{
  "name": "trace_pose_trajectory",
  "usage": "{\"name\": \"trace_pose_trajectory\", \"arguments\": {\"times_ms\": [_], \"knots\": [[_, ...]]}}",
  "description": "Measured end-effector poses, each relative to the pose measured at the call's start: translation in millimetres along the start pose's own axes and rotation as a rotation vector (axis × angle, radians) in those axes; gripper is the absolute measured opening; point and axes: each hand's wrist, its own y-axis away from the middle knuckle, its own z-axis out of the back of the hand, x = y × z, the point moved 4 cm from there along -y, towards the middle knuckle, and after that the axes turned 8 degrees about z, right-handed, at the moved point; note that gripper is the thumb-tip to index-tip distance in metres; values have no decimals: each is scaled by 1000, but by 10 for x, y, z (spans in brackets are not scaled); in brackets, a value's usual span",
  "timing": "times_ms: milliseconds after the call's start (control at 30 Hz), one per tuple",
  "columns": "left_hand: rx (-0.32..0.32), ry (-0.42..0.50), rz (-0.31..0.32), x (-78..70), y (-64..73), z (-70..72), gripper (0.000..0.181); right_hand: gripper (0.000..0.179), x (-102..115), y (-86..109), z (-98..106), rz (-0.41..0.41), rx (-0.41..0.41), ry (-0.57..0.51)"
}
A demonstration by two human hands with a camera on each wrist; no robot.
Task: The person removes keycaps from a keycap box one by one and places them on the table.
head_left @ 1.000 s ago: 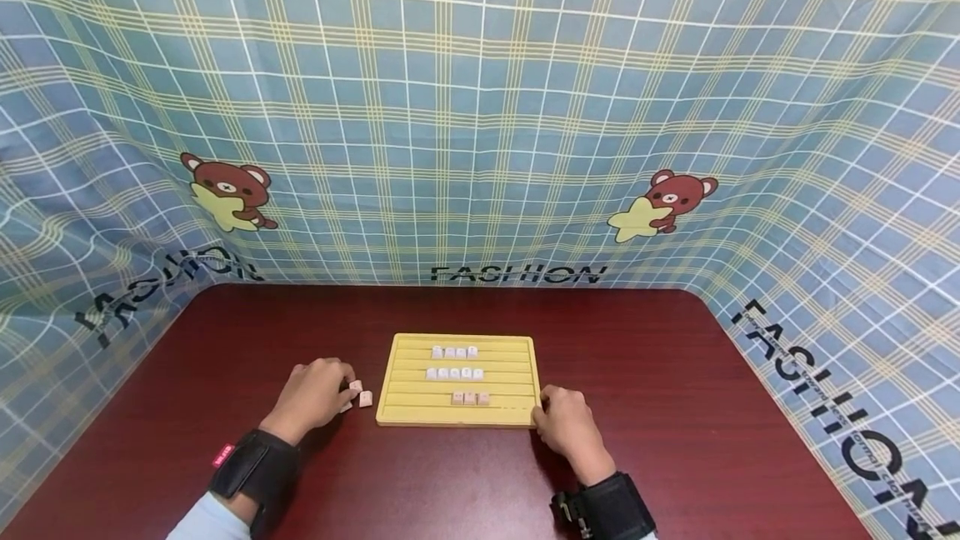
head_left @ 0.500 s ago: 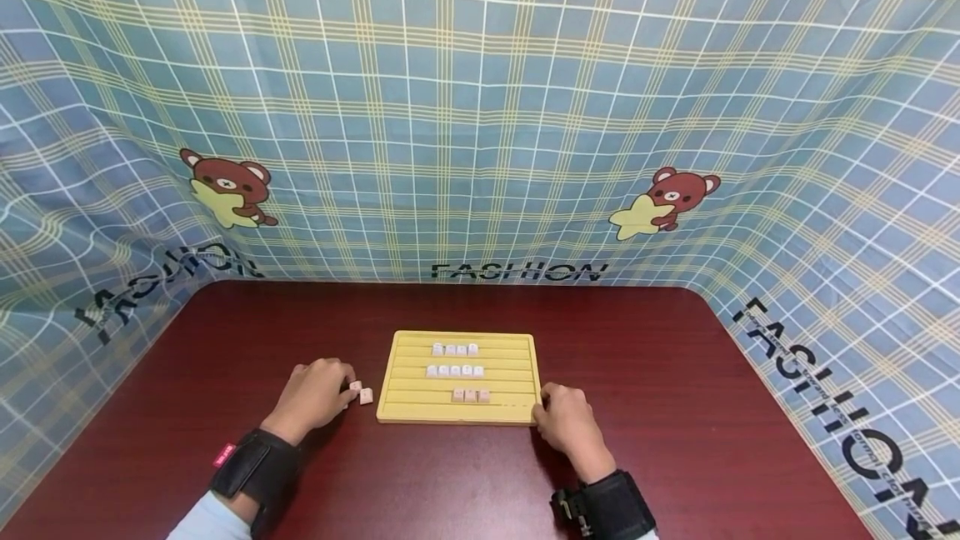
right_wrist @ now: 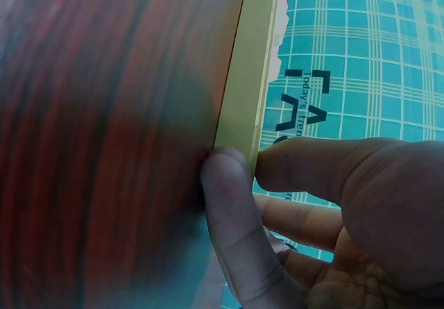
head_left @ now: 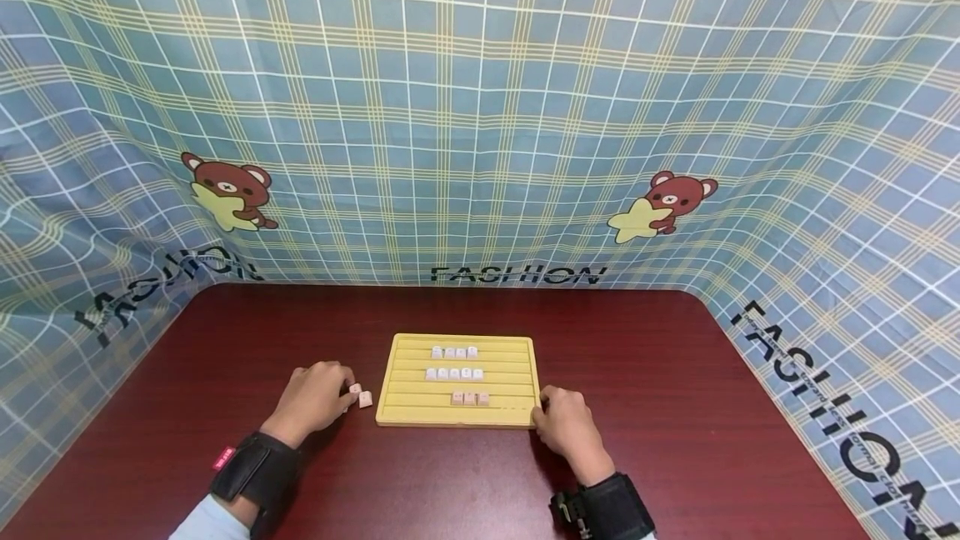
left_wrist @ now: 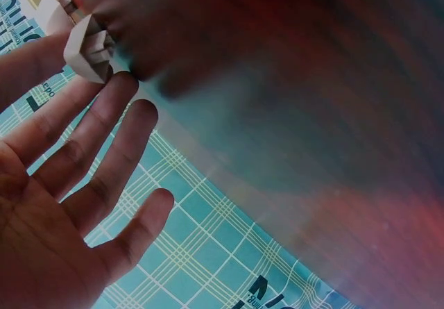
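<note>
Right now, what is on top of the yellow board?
In rows on the yellow board: four white keycaps farthest, five white keycaps in the middle, three pink keycaps nearest. What lies beneath them is covered, and the right hand hides part of the near right corner.

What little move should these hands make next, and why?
I'd guess the left hand should bring the small piece at its fingertips over to the yellow board. The right hand grips the board's edge, and the row of three pink pieces there has bare room on either side.
</note>
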Motion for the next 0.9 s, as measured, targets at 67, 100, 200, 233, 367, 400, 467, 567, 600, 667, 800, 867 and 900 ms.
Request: {"name": "trace_pose_trajectory", "arguments": {"times_ms": [67, 100, 200, 233, 367, 400, 467, 567, 600, 667, 800, 867, 900], "knots": [[-4, 1, -1, -2, 1, 1, 8, 22, -2, 0, -2, 3, -4, 3], [-4, 1, -3, -6, 1, 3, 8, 22, -4, 0, -2, 3, -5, 3], [-5, -1, -6, -17, 3, 21, 9, 24, -7, -2, -3, 0, 0, 0], [-5, -2, -3, -20, 1, 31, 9, 24, -9, -3, -3, 0, 1, -1], [-8, -12, 0, -49, -7, 58, 13, 24, -17, -4, 1, -2, 4, -10], [-9, -11, 0, -59, -12, 64, 13, 24, -18, -5, 2, -1, 4, -12], [-10, -9, -3, -82, -24, 69, 14, 23, -19, -5, 5, 3, 0, -11], [-14, -2, -14, -128, -37, 77, 15, 19, -17, -6, 3, 12, -5, -6], [-14, 1, -15, -144, -42, 76, 15, 17, -15, -7, 1, 16, -6, -4], [-15, 7, -17, -179, -50, 73, 15, 16, -12, -9, -4, 21, -7, -2], [-17, 19, -24, -285, -68, 73, 14, 15, -17, -12, -13, 17, -9, -1], [-17, 19, -37, -357, -82, 75, 14, 15, -22, -12, -14, 11, -9, 1], [-17, 20, -45, -394, -90, 75, 14, 15, -24, -13, -14, 9, -9, 3]]}}
